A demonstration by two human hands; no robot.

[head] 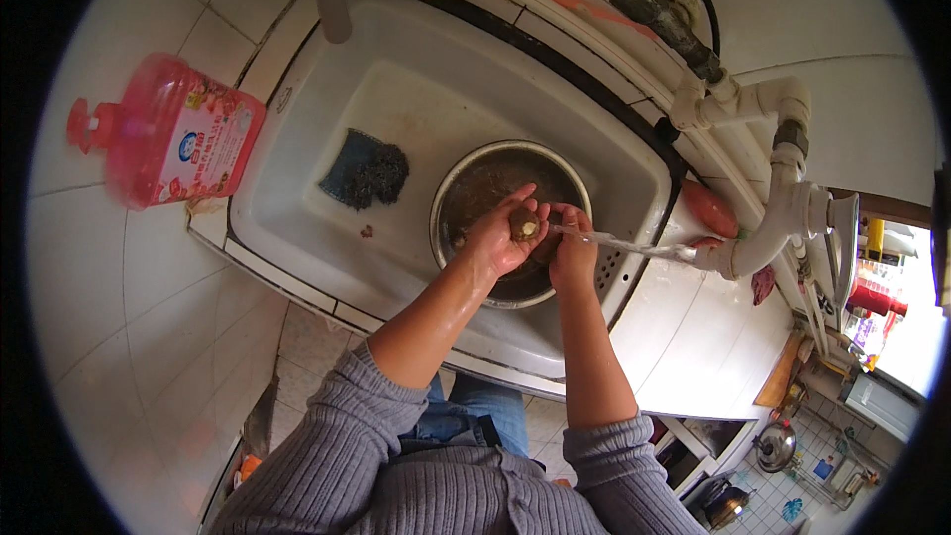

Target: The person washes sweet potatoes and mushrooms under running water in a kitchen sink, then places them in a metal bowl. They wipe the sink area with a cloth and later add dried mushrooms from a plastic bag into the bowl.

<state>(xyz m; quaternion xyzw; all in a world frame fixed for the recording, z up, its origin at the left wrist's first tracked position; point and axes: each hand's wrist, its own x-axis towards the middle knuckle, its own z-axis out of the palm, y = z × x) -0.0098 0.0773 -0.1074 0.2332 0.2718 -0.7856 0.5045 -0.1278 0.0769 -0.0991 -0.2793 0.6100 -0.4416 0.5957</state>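
Over a round metal basin [455, 172] of murky brown water, my left hand [499, 239] is turned palm up. In it rests a small, brown, rounded root vegetable [526, 226] with a pale spot on its side. My right hand [573, 256] is close beside it, fingers curled near the left fingertips. Whether the right fingers hold anything is hidden. A stream of water [631, 244] runs from the white plastic spout [715, 258] at the right and reaches my hands. The basin stands in a white ceramic sink [416, 100].
A dark scouring pad [383, 174] and a blue cloth piece [348, 163] lie on the sink floor. On the left rim stands a pink pump bottle [189, 137]. White pipes [787, 178] project at the right, above a white tiled counter [691, 327]. A reddish object [709, 209] lies beside the sink.
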